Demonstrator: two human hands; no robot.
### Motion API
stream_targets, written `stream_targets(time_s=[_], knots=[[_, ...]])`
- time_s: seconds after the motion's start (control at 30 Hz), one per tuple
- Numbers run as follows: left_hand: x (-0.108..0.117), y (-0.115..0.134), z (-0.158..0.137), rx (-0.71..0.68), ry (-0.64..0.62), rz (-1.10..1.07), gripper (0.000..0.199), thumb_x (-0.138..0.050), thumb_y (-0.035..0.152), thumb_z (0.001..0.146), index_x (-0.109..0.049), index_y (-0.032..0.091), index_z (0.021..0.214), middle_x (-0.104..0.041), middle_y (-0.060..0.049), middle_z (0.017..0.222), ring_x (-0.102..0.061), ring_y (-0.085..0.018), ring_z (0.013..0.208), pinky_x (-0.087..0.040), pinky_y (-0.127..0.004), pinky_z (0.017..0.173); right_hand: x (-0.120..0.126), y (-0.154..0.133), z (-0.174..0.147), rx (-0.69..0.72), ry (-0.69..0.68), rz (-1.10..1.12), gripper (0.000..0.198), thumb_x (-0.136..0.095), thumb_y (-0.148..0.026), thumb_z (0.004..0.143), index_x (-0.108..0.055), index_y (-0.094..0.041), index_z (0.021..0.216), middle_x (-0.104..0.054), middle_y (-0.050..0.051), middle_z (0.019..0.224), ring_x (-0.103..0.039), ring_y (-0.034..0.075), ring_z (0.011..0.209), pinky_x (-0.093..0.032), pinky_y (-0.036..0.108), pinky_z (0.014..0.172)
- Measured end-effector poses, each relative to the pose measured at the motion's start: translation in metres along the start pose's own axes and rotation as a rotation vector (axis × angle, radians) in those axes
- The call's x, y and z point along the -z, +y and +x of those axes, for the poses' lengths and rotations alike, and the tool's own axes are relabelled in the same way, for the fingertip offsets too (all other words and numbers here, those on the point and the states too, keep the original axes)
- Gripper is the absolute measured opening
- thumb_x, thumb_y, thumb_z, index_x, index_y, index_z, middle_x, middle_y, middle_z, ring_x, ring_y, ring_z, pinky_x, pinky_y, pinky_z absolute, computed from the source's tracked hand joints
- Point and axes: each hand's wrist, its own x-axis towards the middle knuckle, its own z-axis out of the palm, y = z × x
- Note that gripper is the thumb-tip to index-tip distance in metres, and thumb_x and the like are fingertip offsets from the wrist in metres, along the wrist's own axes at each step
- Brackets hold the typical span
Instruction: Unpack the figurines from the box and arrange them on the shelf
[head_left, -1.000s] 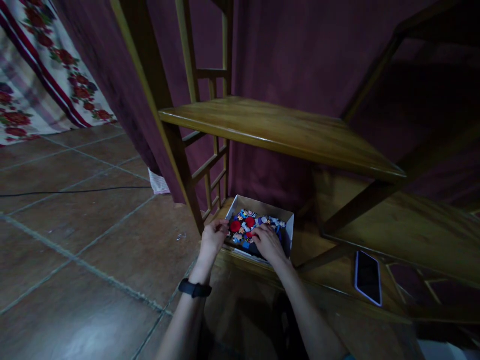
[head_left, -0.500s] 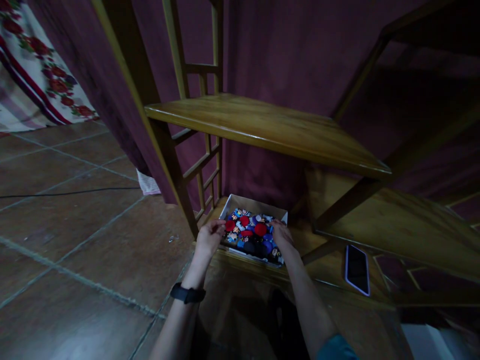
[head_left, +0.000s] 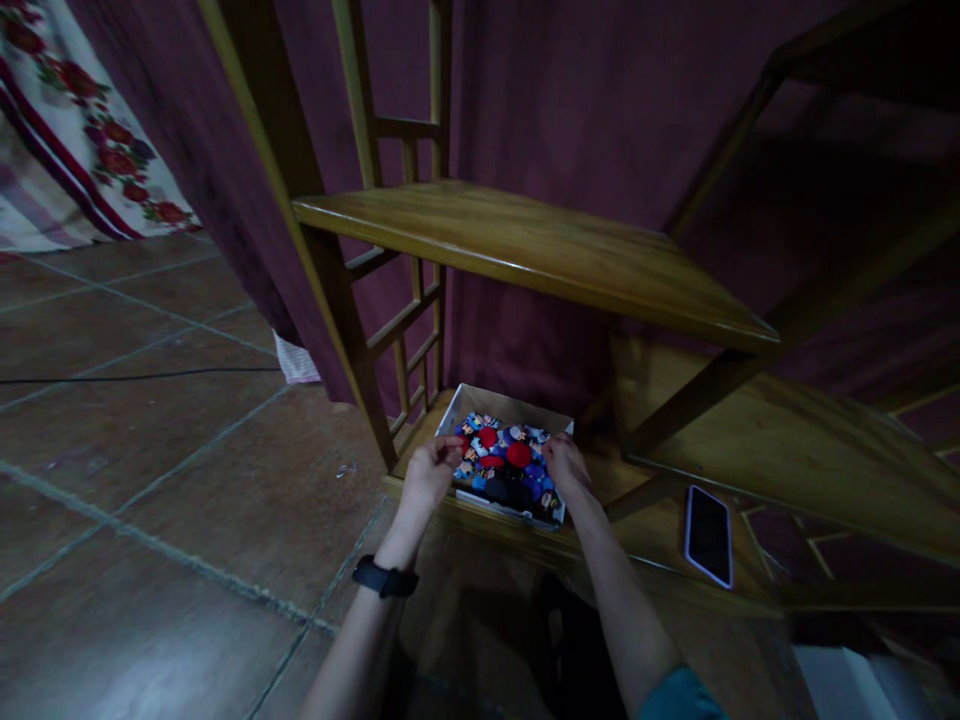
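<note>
Figurines [head_left: 517, 455] in red, blue, purple, white and black are packed close together in an open cardboard box [head_left: 525, 407], just below the centre of the frame. Several show smooth, rounded red tops; others show small cartoon-like faces, too small to make out well. The left hand [head_left: 435, 467] is at the box's left edge, its fingers bent with the tips near a red-topped figurine; whether they pinch anything cannot be told. The right hand [head_left: 566, 462] is over the right side of the box, fingers curled inward among the figurines, and here too a grip cannot be made out. A black wristband [head_left: 385, 577] circles the left wrist, and a teal sleeve [head_left: 679, 696] shows on the right arm at the bottom edge.

The box sits on a low wooden shelf [head_left: 609, 480], beside a lattice side panel [head_left: 405, 325]. On the same board, towards the lower right, lies a phone [head_left: 708, 537] with a pale purple edge. Above the box spans a higher shelf board [head_left: 525, 240], backed by a purple curtain [head_left: 555, 110]. Brown floor tiles [head_left: 202, 500] fill the lower left, crossed farther up by a black cable [head_left: 150, 376]. Floral cloth [head_left: 112, 140] hangs at the upper left.
</note>
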Motion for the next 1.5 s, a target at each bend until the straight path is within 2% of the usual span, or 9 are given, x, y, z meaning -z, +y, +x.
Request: stream_targets(time_s=[0.2, 0.43, 0.57, 0.67, 0.73, 0.87, 1.03, 1.2, 1.5], knots=[[-0.005, 0.0, -0.002, -0.004, -0.005, 0.06, 0.021, -0.063, 0.027, 0.064, -0.067, 0.015, 0.081, -0.064, -0.002, 0.066, -0.055, -0.013, 0.058, -0.042, -0.023, 0.055, 0.007, 0.0, 0.0, 0.045, 0.093, 0.038, 0.025, -0.041, -0.019, 0.087, -0.066, -0.018, 0.084, -0.059, 0.005, 0.097, -0.055, 0.013, 0.085, -0.038, 0.02, 0.072], [-0.013, -0.002, -0.005, -0.007, -0.046, 0.085, 0.018, -0.058, 0.025, 0.066, -0.066, 0.015, 0.08, -0.063, -0.001, 0.067, -0.053, -0.013, 0.059, -0.04, -0.022, 0.054, -0.003, 0.003, 0.001, 0.015, 0.047, 0.027, 0.023, -0.041, -0.017, 0.084, -0.064, -0.018, 0.084, -0.058, 0.006, 0.097, -0.056, 0.014, 0.085, -0.039, 0.022, 0.074], [-0.016, -0.001, -0.006, -0.015, -0.054, 0.114, 0.018, -0.056, 0.022, 0.066, -0.065, 0.014, 0.08, -0.062, -0.001, 0.067, -0.054, -0.013, 0.061, -0.04, -0.023, 0.057, -0.014, -0.004, -0.002, -0.016, 0.018, 0.044, 0.022, -0.048, -0.017, 0.078, -0.06, -0.019, 0.097, -0.058, 0.007, 0.104, -0.053, 0.018, 0.098, -0.039, 0.025, 0.081], [-0.016, 0.0, -0.005, -0.015, -0.049, 0.144, 0.019, -0.056, 0.024, 0.068, -0.065, 0.014, 0.081, -0.062, -0.002, 0.067, -0.054, -0.013, 0.061, -0.04, -0.024, 0.057, -0.02, -0.01, -0.006, -0.049, 0.043, 0.024, 0.036, -0.052, -0.028, 0.077, -0.053, -0.015, 0.111, -0.052, 0.012, 0.118, -0.045, 0.023, 0.112, -0.036, 0.03, 0.089], [-0.014, 0.0, -0.004, -0.015, -0.051, 0.152, 0.02, -0.055, 0.025, 0.068, -0.065, 0.014, 0.082, -0.062, -0.002, 0.068, -0.054, -0.013, 0.061, -0.04, -0.024, 0.056, -0.023, -0.011, -0.007, -0.06, 0.049, 0.007, 0.038, -0.051, -0.028, 0.077, -0.052, -0.014, 0.113, -0.049, 0.014, 0.122, -0.042, 0.024, 0.115, -0.035, 0.03, 0.091], [-0.005, -0.001, -0.002, -0.015, -0.031, 0.123, 0.022, -0.056, 0.027, 0.068, -0.065, 0.014, 0.084, -0.062, -0.003, 0.069, -0.053, -0.013, 0.059, -0.04, -0.023, 0.054, -0.024, -0.01, -0.007, -0.008, 0.063, -0.016, 0.029, -0.049, -0.019, 0.075, -0.056, -0.017, 0.103, -0.053, 0.012, 0.114, -0.045, 0.023, 0.11, -0.034, 0.03, 0.091], [0.005, 0.001, 0.001, -0.014, 0.014, 0.074, 0.023, -0.057, 0.027, 0.067, -0.065, 0.013, 0.084, -0.062, -0.003, 0.066, -0.054, -0.013, 0.057, -0.04, -0.023, 0.054, -0.023, -0.01, -0.005, 0.079, 0.083, -0.006, 0.023, -0.05, -0.019, 0.075, -0.054, -0.017, 0.097, -0.058, 0.01, 0.104, -0.048, 0.022, 0.103, -0.032, 0.032, 0.091], [0.009, 0.009, 0.0, 0.01, 0.032, 0.053, 0.021, -0.058, 0.027, 0.066, -0.065, 0.014, 0.08, -0.06, -0.001, 0.06, -0.052, -0.012, 0.055, -0.038, -0.021, 0.051, -0.021, -0.014, -0.006, 0.026, 0.08, 0.098, 0.024, -0.045, -0.027, 0.08, -0.048, -0.019, 0.102, -0.059, 0.006, 0.1, -0.053, 0.019, 0.093, -0.038, 0.026, 0.076], [0.012, 0.012, 0.001, 0.011, 0.07, 0.045, 0.02, -0.061, 0.029, 0.064, -0.065, 0.014, 0.078, -0.06, -0.001, 0.061, -0.052, -0.012, 0.056, -0.039, -0.022, 0.051, -0.009, -0.024, -0.006, -0.105, 0.107, -0.015, 0.027, -0.032, -0.032, 0.088, -0.05, -0.017, 0.101, -0.06, 0.009, 0.094, -0.057, 0.018, 0.085, -0.039, 0.026, 0.068]])
